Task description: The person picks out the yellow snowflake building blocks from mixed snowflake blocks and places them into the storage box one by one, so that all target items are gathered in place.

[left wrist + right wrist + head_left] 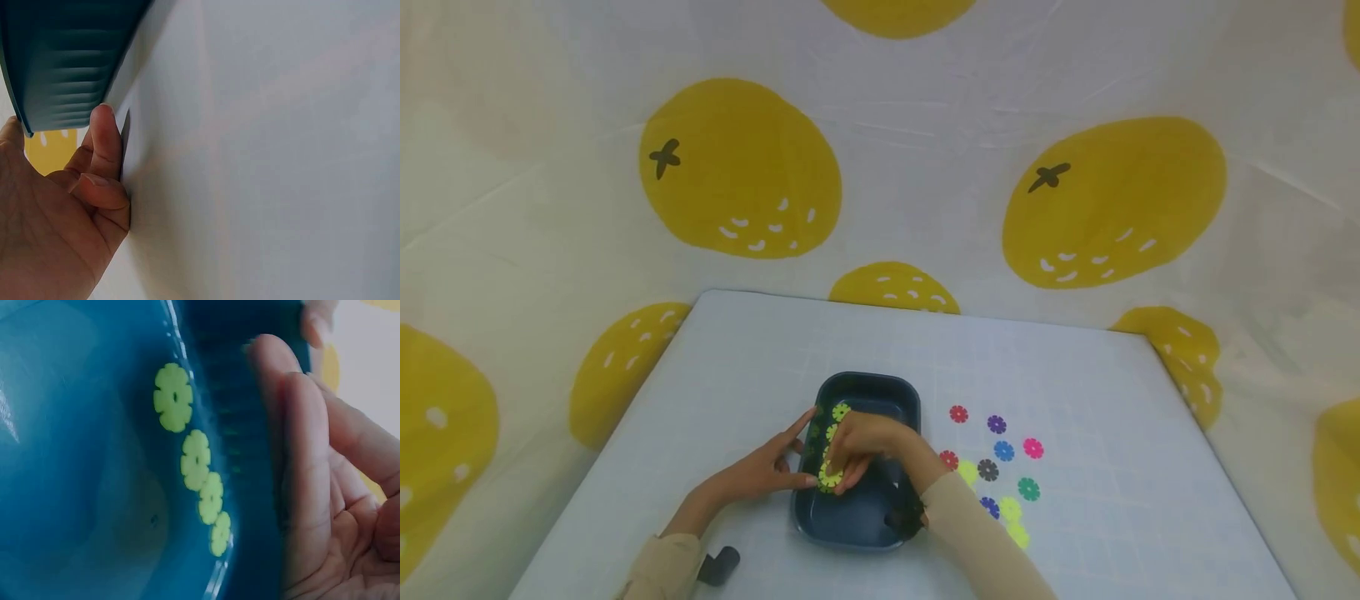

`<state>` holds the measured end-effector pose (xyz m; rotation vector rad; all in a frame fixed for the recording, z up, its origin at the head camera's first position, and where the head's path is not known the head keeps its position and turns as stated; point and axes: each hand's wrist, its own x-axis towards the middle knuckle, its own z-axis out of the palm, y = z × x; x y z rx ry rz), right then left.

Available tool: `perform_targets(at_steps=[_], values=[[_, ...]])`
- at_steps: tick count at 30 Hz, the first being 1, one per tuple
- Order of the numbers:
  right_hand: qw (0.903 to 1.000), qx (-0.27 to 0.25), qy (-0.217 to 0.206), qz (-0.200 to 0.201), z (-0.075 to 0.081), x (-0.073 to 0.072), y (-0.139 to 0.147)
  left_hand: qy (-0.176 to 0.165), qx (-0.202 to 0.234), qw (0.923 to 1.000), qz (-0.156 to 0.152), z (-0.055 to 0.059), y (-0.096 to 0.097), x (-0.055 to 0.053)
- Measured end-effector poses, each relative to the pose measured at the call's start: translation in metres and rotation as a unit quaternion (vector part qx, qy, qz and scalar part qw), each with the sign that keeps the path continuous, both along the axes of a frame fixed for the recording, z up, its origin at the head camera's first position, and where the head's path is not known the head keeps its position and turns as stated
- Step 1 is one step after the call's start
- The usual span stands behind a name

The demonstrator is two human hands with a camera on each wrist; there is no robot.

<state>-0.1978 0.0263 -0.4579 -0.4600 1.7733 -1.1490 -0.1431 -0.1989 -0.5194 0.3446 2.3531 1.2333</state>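
A dark blue tray (868, 546) lies on the table. Along its left wall, several yellow-green notched discs (195, 460) form a row on the floor, shaped like flowers. My right hand (865, 437) reaches into the tray, its fingers pointing down beside the nearest disc (829, 477) and partly covering the row from above. In the right wrist view, its fingers (306, 469) are mostly straight, with nothing visible between them. My left hand (763, 467) is at the tray's left rim, index finger and thumb spread against it, other fingers loosely bent below the edge.
Right of the tray, loose discs are scattered on the white table: red (958, 414), purple (997, 424), blue (1003, 451), pink (1033, 448), green (1028, 489), black (988, 470) and yellow (1011, 509). A small black object (721, 567) lies by the left sleeve. A fruit-printed cloth (925, 167) hangs behind.
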Motion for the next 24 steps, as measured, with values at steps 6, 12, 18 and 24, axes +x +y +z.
perform_targets(at_steps=[6, 12, 18, 24], values=[[0.9932, 0.076, 0.065, 0.060, -0.006, 0.004, -0.014, 0.000, -0.002, 1.0000, -0.004, 0.002, 0.001, 0.001], [0.9889, 0.101, 0.072, 0.081, -0.011, 0.007, -0.021, -0.002, 0.002, 1.0000, -0.005, 0.004, 0.000, 0.001], [0.9898, 0.096, 0.080, 0.068, -0.018, 0.011, -0.025, 0.001, 0.010, 0.9999, -0.009, 0.005, 0.000, 0.002], [0.9872, 0.105, 0.108, 0.054, -0.020, 0.014, -0.028, 0.005, 0.011, 0.9999, -0.010, 0.007, 0.000, 0.004]])
